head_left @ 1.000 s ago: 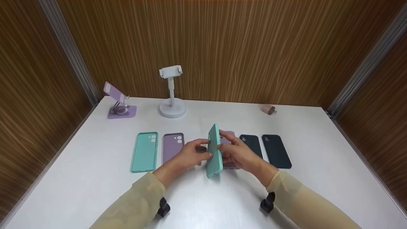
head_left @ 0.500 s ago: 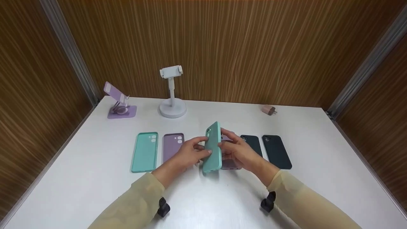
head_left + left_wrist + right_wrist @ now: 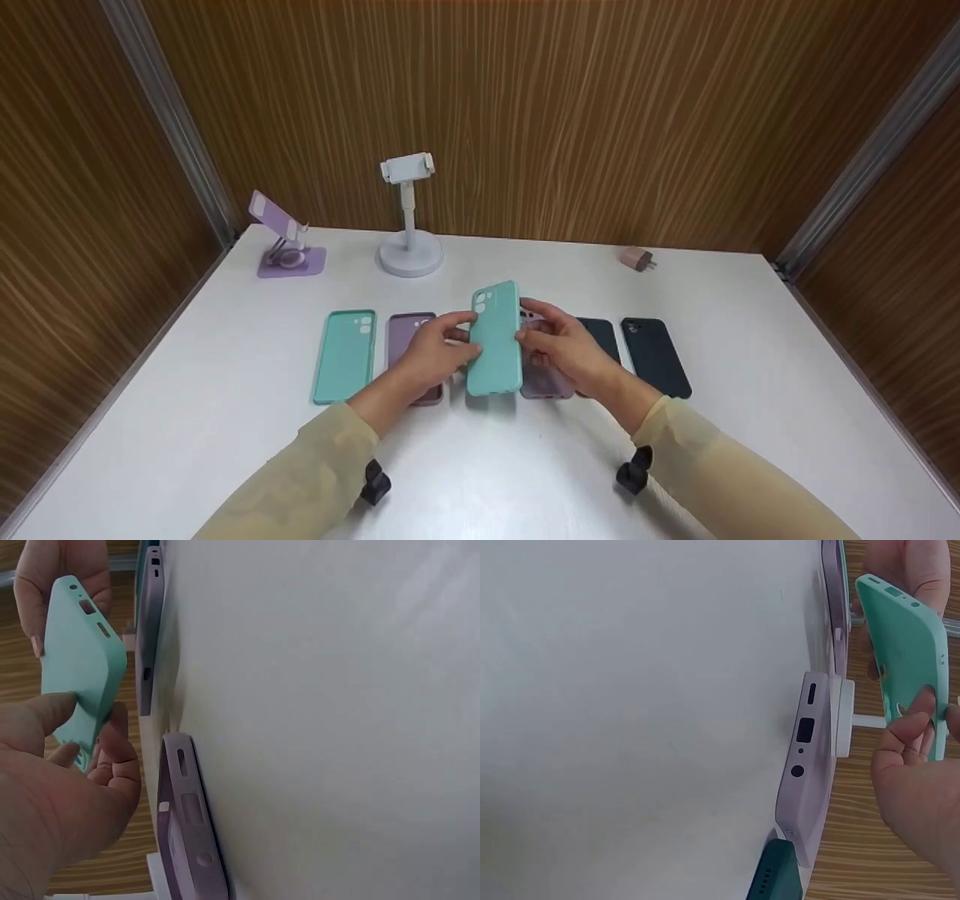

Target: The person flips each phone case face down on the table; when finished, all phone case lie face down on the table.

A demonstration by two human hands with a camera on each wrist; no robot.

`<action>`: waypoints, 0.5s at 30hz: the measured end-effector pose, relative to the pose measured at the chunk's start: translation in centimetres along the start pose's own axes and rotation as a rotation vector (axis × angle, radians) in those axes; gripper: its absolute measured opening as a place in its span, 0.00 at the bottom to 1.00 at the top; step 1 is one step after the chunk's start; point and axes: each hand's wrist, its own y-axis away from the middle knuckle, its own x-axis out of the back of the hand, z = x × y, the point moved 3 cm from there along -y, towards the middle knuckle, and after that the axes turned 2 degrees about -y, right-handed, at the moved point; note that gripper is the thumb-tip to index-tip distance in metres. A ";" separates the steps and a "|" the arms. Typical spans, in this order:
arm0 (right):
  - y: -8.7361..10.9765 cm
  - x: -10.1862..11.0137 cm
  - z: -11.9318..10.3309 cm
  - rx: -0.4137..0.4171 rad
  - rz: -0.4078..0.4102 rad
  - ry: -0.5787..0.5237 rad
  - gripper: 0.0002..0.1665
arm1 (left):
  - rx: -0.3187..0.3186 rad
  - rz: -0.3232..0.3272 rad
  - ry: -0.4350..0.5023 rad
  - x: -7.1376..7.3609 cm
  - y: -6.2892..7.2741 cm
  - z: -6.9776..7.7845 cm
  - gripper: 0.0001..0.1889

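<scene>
Stand (image 3: 409, 225) at eleven o'clock, purple case (image 3: 545, 382) part-hidden at four, I see left hand (image 3: 435, 349) and right hand (image 3: 566, 349) pinching the mint case (image 3: 495, 345) at centre, its back facing me more than earlier.

Brown wood-grain walls (image 3: 540, 120) with grey metal corner strips (image 3: 161, 105) surround a shiny white table (image 3: 480, 465).

A white table (image 3: 480, 472) bears a row of phone cases, from left to right: a green case (image 3: 345, 356), a purple case (image 3: 403, 341), a second purple case (image 3: 546, 384), a dark case (image 3: 601, 335) and a second dark case (image 3: 656, 358). Along the back stand a purple stand (image 3: 291, 262), a white stand (image 3: 410, 255) and, at right, a pink charger (image 3: 636, 259).
</scene>
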 end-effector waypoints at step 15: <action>-0.8 -0.5 0.2 0.021 0.039 0.134 0.37 | -0.063 0.082 -0.005 1.6 -0.2 -0.3 0.33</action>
